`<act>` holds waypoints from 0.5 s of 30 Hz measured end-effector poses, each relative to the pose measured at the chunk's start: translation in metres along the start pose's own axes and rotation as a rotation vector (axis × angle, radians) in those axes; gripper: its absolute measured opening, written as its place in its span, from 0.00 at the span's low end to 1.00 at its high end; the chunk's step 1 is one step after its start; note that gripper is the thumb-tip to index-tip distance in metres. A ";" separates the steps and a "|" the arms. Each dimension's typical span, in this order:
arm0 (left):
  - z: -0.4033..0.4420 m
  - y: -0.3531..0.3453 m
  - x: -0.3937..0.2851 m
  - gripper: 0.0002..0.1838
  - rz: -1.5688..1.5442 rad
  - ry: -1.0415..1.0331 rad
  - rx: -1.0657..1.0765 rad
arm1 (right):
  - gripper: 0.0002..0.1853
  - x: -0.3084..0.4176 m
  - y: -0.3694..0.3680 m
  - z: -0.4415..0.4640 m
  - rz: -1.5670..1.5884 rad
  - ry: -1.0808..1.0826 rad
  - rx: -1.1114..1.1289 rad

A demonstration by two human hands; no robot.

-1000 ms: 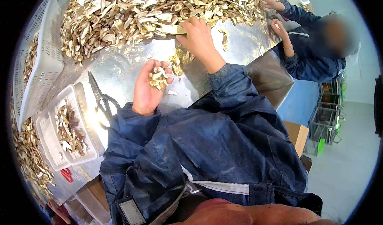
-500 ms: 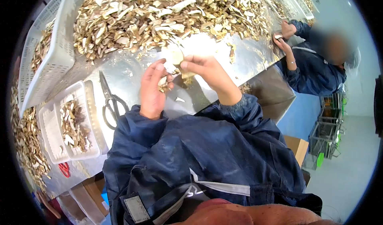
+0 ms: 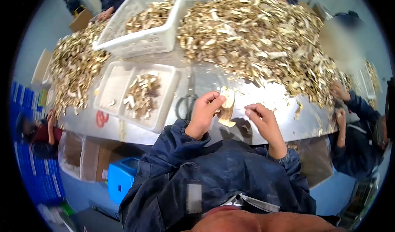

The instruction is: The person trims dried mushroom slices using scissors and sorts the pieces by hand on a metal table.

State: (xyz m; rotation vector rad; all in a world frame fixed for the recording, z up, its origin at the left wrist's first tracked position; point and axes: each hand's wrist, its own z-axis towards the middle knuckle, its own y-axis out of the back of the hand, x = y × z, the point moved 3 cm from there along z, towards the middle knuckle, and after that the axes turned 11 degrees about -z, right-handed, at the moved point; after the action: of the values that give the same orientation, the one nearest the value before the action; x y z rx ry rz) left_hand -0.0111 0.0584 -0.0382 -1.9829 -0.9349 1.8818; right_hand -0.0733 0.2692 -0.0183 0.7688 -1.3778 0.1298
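My left hand is closed on a long dried mushroom slice, pinching its edge between thumb and fingers. The slice is pale at the top and brown lower down, and it is held upright over the metal table. To its right, my right hand is apart from the slice. Its fingers are loosely curled, with a small gap at the thumb and nothing visible in them. Black-handled scissors lie just left of my left hand, partly hidden by it.
A two-compartment white tray holds mushroom pieces on the left. Behind it stands a white crate of slices. A large mushroom pile covers the back; another pile is at left. Red-handled scissors lie nearby. Co-workers surround the table.
The view has swung left. The right hand has let go of the mushroom slice and moved away from it; the left hand now holds the slice alone.
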 end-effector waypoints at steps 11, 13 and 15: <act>-0.078 0.112 -0.069 0.14 -0.144 -0.268 -0.473 | 0.16 0.059 -0.144 0.053 -0.549 0.687 0.251; -0.088 0.120 -0.073 0.15 -0.172 -0.271 -0.505 | 0.16 0.062 -0.173 0.060 -0.629 0.768 0.296; -0.094 0.124 -0.072 0.14 -0.184 -0.258 -0.516 | 0.16 0.060 -0.191 0.061 -0.838 0.807 0.266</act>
State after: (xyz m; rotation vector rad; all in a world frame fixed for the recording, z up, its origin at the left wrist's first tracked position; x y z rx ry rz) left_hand 0.1163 -0.0570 -0.0409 -1.8343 -1.7623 1.9618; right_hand -0.0127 0.0700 -0.0428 1.2804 -0.2179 -0.0430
